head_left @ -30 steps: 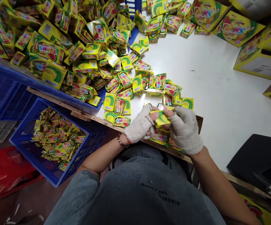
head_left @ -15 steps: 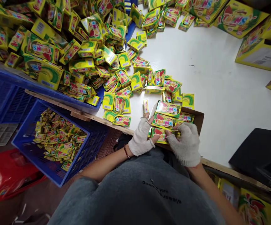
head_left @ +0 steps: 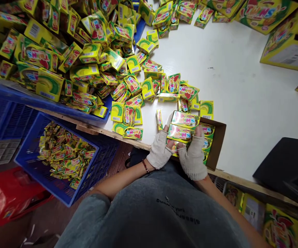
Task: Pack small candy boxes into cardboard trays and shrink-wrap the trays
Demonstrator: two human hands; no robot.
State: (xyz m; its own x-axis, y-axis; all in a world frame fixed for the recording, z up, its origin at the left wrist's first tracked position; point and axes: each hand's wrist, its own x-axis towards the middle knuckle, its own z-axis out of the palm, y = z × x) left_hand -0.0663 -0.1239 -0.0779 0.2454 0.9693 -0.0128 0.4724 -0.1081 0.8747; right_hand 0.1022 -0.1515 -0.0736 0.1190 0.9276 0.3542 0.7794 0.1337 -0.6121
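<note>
A brown open carton (head_left: 217, 143) lies at the near table edge, with small yellow-green fruit-print boxes (head_left: 182, 133) in rows inside it. My left hand (head_left: 160, 151), in a white fingerless glove, rests at the carton's left side, fingers stretched and thumb over the nearest boxes. My right hand (head_left: 194, 156), gloved alike, lies over the packed boxes with fingers extended and thumb apart, touching them. Its palm hides part of the near row. Beside the left fingertips a single narrow box (head_left: 159, 119) stands on the white table (head_left: 231, 86).
Loose boxes heap over a large blue crate (head_left: 48, 106) at left and spill onto the table. Below it a blue basket (head_left: 58, 196) holds small packs. A red stool (head_left: 7, 193) stands at lower left. Larger printed cartons (head_left: 285, 51) sit at upper right; a black object (head_left: 280, 168) is at right.
My right hand has moved left and turned its fingers forward over the boxes. More boxes now show in the carton's right column. My left hand has shifted slightly right.
</note>
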